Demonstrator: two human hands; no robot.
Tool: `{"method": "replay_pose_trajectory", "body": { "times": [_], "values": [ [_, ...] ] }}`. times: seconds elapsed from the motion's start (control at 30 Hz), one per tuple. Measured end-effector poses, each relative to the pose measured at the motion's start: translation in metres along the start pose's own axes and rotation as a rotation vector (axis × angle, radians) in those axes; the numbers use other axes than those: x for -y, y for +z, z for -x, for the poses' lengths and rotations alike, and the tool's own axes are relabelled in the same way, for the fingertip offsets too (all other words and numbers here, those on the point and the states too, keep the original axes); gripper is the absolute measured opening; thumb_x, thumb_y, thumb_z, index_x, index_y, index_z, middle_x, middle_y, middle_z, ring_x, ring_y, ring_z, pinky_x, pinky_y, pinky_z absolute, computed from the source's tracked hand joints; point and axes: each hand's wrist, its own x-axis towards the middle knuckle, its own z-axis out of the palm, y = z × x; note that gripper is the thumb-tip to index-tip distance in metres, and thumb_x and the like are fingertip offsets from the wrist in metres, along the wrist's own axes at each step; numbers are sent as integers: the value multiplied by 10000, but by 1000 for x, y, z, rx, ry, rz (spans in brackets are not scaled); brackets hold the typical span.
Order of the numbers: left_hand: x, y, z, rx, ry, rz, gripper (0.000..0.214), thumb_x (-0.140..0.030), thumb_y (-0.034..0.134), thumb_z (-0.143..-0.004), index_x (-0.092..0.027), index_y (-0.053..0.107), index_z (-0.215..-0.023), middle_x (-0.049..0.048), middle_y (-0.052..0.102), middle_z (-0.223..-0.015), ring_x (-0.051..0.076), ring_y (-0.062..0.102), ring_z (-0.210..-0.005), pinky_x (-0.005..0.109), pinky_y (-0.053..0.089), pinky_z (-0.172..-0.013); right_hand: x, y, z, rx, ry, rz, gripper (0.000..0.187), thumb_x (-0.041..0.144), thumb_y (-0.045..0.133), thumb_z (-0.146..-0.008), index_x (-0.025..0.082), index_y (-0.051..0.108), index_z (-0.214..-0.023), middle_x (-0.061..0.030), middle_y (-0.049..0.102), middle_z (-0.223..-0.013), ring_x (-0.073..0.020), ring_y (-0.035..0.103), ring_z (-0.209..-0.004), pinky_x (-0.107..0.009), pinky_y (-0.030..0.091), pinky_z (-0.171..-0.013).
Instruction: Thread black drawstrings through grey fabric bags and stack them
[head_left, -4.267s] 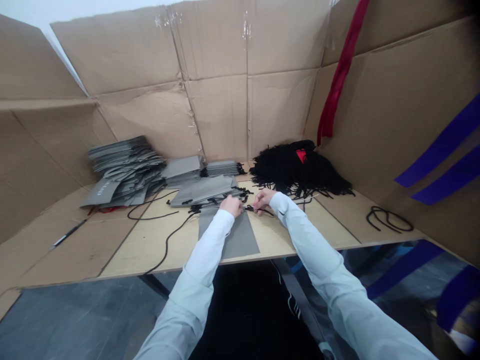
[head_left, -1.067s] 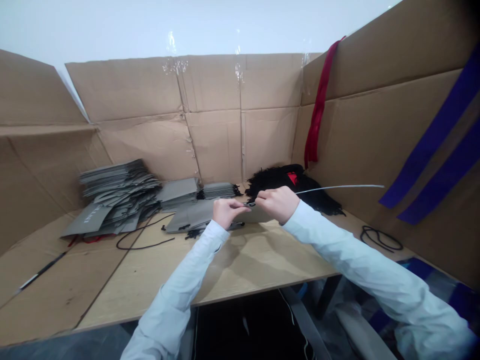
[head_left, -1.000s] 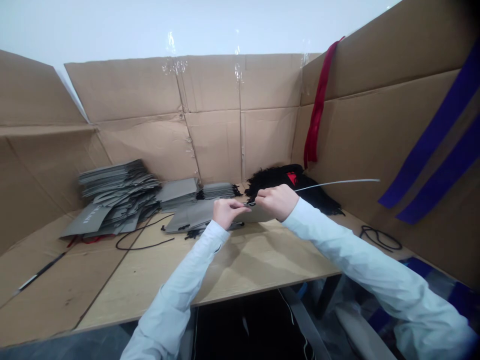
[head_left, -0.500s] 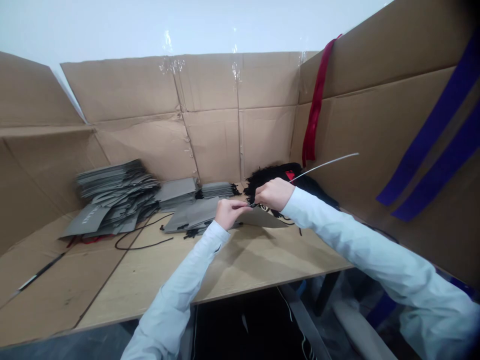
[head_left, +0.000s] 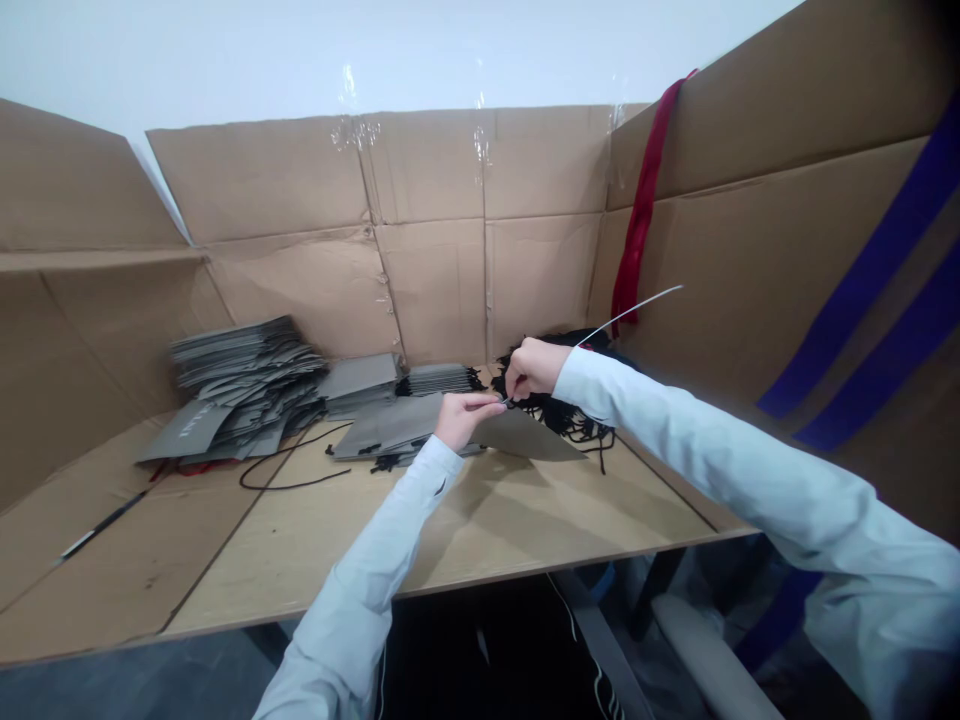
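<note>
Right grip (head_left: 531, 367) clamped on a thin white wire (head_left: 630, 312), left grip (head_left: 466, 420) pinched together at its tip, above a flat grey paper bag (head_left: 529, 436); stacked grey paper bags (head_left: 244, 355) lie left of both grips.

Left hand (head_left: 465, 420) and right hand (head_left: 531, 368) pinch close together, both arms (head_left: 360, 540) stretched forward

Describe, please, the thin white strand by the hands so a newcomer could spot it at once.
On the wooden table, find the person's right hand by the black cords. A thin white strand slants up and right from it, straight and pale, unlike them.
</note>
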Motion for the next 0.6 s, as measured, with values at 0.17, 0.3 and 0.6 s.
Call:
{"method": "replay_pose_trajectory", "body": {
  "times": [0.17, 0.3, 0.6],
  "values": [
    [8, 7, -1, -24, -42, 65, 291, -328, 679, -531, -115, 680, -729, 77, 666, -779, 192, 590, -779, 299, 429, -761, -5, 5, -7, 21, 10, -38, 198, 94, 585, -600, 170, 692, -747, 8, 636, -562, -86, 580, -568, -139, 402, -550],
    [19, 10, -1, -11, -66, 150, 311, -343, 673, -537, -115, 676, -748, 71, 666, -777, 183, 589, -755, 304, 430, -756, -1, 9, -10, 32, 40, 1, 195, 100, 603, -588, 164, 693, -749, -10, 647, -600, -100, 586, -606, -148, 399, -565],
    [34, 17, 6, -34, -85, 234, 315, -355, 671, -533, -114, 669, -735, 66, 666, -753, 176, 589, -728, 302, 440, -738, 4, 25, -21, 78, 59, 73, 185, 143, 607, -598, 199, 691, -753, -21, 649, -666, -111, 583, -643, -165, 380, -560]
  ]
}}
